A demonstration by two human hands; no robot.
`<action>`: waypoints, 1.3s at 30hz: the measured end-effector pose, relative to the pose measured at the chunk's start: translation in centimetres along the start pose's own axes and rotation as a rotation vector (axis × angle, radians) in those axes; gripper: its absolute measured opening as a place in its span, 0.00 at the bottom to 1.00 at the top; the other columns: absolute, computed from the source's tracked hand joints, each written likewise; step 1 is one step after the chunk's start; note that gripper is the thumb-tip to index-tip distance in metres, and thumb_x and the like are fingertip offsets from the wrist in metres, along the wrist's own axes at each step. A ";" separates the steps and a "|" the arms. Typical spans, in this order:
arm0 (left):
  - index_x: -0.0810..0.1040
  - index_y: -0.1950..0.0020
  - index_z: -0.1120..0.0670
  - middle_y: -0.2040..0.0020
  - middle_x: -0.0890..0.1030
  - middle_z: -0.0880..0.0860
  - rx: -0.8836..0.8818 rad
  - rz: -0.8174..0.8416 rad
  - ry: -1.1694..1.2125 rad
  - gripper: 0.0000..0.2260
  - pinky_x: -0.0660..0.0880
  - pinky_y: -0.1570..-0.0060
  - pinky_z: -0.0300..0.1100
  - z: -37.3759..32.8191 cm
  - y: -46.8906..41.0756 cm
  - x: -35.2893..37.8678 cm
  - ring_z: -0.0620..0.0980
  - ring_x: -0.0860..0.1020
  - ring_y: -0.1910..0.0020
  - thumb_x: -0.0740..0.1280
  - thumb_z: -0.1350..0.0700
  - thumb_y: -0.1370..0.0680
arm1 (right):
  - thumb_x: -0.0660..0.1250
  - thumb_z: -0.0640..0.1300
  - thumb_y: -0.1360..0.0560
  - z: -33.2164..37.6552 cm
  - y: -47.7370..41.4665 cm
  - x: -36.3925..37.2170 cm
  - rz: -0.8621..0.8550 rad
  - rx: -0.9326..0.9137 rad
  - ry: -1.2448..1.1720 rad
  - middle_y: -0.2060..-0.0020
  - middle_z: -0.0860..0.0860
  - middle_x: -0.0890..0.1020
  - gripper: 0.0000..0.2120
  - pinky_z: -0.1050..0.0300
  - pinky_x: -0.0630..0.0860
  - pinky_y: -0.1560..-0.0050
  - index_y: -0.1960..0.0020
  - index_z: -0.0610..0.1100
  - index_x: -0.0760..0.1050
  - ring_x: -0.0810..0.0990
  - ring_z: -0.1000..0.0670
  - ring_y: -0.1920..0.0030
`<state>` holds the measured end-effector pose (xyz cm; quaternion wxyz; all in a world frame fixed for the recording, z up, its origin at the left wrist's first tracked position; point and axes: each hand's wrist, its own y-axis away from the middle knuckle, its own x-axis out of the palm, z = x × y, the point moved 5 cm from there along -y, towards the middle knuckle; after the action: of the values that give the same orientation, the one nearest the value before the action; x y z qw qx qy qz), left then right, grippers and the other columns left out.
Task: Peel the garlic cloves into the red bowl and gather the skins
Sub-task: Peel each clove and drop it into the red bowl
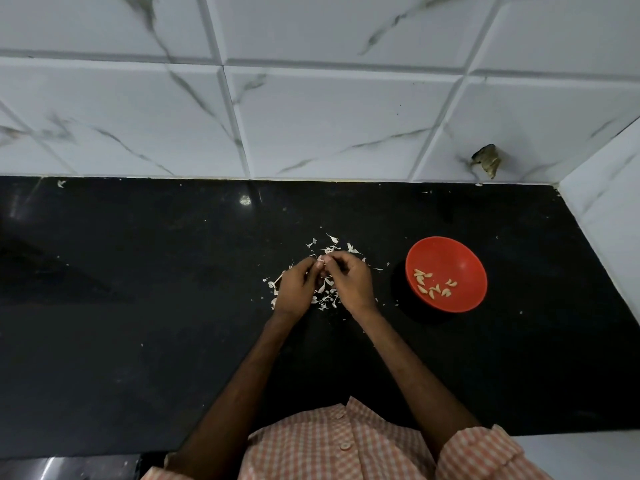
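We see two hands meet in the middle of the black counter (138,306). The left hand (296,289) and the right hand (349,284) have their fingers curled in, and the tips come together. Between the tips is a small pale garlic clove (322,260). Both hands pinch it. We can see only a tiny bit of it, because the fingers hide the rest, so we cannot tell how much skin is on it.

Thin white skins (332,244) lie on the counter under and around the hands. The hands cover part of the pile, so we cannot see all of it. A few small bits lie far off, near the wall.

The red bowl (450,245) sits on the counter to the right of the hands, near them but apart. In it lie some peeled cloves (433,285), low on the left side. They are too small to count well.

Behind the counter is a white tiled wall (311,116) with grey streaks. A dark lump (486,161) sticks to the wall on the right; we cannot tell what it is.

At the bottom, a checked shirt (329,441) is cut off by the edge.
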<state>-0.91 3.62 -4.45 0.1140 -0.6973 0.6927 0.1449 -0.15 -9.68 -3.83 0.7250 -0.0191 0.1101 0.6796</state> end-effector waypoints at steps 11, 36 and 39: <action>0.74 0.63 0.53 0.71 0.73 0.46 -0.055 0.015 0.057 0.16 0.66 0.69 0.35 0.0 -0.2 -0.1 0.40 0.68 0.73 0.60 0.56 0.15 | 0.68 0.41 0.20 0.7 0.0 -1.3 -0.018 -0.056 0.007 0.54 0.53 0.86 0.07 0.49 0.83 0.50 0.47 0.52 0.81 0.85 0.53 0.51; 0.72 0.64 0.58 0.72 0.72 0.45 -0.099 0.042 0.325 0.15 0.64 0.71 0.33 -2.1 0.1 0.2 0.41 0.67 0.72 0.59 0.64 0.17 | 0.70 0.32 0.24 2.4 -0.1 -0.6 0.021 0.032 -0.191 0.56 0.45 0.86 0.10 0.48 0.83 0.49 0.51 0.45 0.83 0.85 0.47 0.54; 0.72 0.64 0.57 0.74 0.70 0.43 -0.140 0.030 0.416 0.16 0.62 0.73 0.30 -2.5 0.4 0.3 0.39 0.65 0.74 0.58 0.63 0.16 | 0.70 0.32 0.23 2.3 0.0 -0.3 -0.011 0.017 -0.120 0.57 0.46 0.86 0.10 0.52 0.83 0.52 0.53 0.47 0.82 0.85 0.48 0.55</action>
<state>-1.18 2.43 -2.20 -0.0825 -0.7078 0.7000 0.0472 0.17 -9.54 -1.54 0.7343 0.0272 0.0722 0.6745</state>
